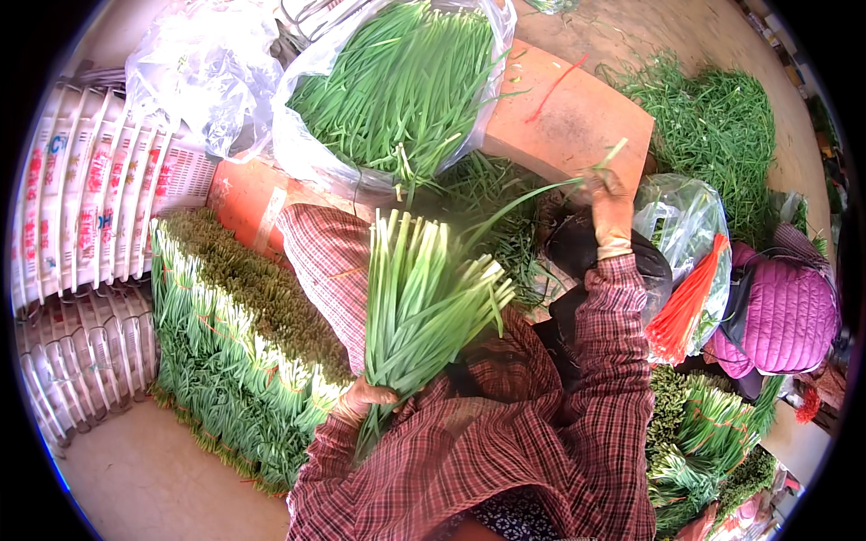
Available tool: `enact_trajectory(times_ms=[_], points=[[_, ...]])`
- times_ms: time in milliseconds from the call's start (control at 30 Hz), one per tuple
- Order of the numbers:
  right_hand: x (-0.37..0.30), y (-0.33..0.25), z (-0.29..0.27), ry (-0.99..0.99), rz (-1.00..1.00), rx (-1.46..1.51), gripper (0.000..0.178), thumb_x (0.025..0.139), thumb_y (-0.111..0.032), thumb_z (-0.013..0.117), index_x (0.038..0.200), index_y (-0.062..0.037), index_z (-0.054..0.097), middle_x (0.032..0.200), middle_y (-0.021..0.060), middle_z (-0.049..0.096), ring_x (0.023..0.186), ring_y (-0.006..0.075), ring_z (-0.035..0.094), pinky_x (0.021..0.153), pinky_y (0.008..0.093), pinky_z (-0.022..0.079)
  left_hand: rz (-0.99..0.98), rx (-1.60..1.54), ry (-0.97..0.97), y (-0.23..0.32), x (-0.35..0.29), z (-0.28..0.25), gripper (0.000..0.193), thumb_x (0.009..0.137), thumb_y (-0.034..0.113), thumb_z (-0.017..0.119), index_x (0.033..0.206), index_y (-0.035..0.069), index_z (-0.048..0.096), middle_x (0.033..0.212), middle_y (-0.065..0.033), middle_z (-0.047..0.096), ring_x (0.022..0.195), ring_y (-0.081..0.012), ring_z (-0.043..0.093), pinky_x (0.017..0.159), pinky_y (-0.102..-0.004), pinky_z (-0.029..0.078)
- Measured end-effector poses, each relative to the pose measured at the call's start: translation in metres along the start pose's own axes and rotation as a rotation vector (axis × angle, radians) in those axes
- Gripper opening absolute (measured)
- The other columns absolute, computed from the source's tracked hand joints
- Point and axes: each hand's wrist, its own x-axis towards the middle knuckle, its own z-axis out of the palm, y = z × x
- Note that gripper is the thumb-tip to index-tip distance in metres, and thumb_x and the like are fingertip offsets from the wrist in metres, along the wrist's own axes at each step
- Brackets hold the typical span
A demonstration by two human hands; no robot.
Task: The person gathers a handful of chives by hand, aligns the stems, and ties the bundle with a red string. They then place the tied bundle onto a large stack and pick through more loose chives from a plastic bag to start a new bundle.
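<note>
My left hand (365, 397) is closed around a thick bunch of garlic chives (410, 316), holding it upright over my lap with the pale cut ends up. To the right, my raised right hand (610, 200) pinches a thin chive stalk (532, 194). That stalk's pale end sticks out above the fingers, and its green leaf trails toward the bunch. Beyond the bunch, an open clear plastic bag (492, 117) holds many loose chives (397, 90) on an orange board (564, 113).
At left stands a long stack of tied chive bundles (244, 370) beside white plastic crates (90, 198). Loose green trimmings (713, 126) lie at the far right. Red ties (690, 307) rest on a clear bag. Another person in a purple quilted jacket (785, 311) is at right, near more bundles (713, 424).
</note>
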Motion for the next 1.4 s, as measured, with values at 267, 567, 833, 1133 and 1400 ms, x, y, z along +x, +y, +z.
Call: enact_trajectory(times_ms=[267,567,833,1133,1400], points=[[-0.101,-0.078,0.004,-0.411,-0.349,-0.384,0.042,0.094,-0.046,0.067,0.113,-0.0093,0.071,0.111,0.0128,0.073,0.099,0.0257,0.071,0.086,0.0356,0.057,-0.070,-0.208,0.108,0.001,0.001,0.011,0.084,0.072,0.017,0.083,0.143,-0.006,0.044,0.114,-0.0308,0.067,0.067,-0.0233,0.066,0.053,-0.0287,0.054],[-0.131,-0.072,0.079,-0.171,-0.796,-0.617,0.030,0.092,-0.040,0.068,0.084,-0.0111,0.064,0.071,0.0086,0.066,0.058,0.0272,0.064,0.050,0.0401,0.048,0.074,-0.028,0.391,-0.028,-0.010,-0.015,0.072,0.070,0.022,0.089,0.129,-0.007,0.059,0.108,-0.0196,0.071,0.068,-0.0220,0.067,0.067,-0.0349,0.056],[-0.095,-0.084,0.031,-0.475,-0.362,-0.507,0.048,0.095,-0.052,0.061,0.085,-0.0053,0.064,0.080,0.0166,0.067,0.073,0.0354,0.066,0.067,0.0445,0.052,0.044,0.138,0.350,-0.071,-0.047,-0.096,0.069,0.069,0.021,0.090,0.124,-0.007,0.061,0.099,-0.0151,0.072,0.070,-0.0207,0.067,0.065,-0.0341,0.055],[-0.135,-0.037,0.063,-1.041,0.133,0.395,0.041,0.091,-0.029,0.075,0.117,0.0012,0.066,0.111,0.0092,0.071,0.102,0.0165,0.063,0.093,0.0334,0.049,-0.006,-0.134,0.071,0.009,0.009,0.025,0.077,0.077,0.016,0.082,0.141,-0.006,0.046,0.115,-0.0238,0.067,0.081,-0.0226,0.068,0.057,-0.0264,0.056],[-0.126,-0.047,0.068,-0.836,0.171,0.487,0.028,0.089,-0.019,0.070,0.107,0.0009,0.063,0.096,0.0081,0.069,0.089,0.0173,0.068,0.084,0.0293,0.051,0.143,0.064,0.102,-0.071,-0.007,-0.049,0.080,0.077,0.013,0.081,0.145,-0.006,0.043,0.116,-0.0213,0.067,0.078,-0.0199,0.066,0.057,-0.0239,0.051]])
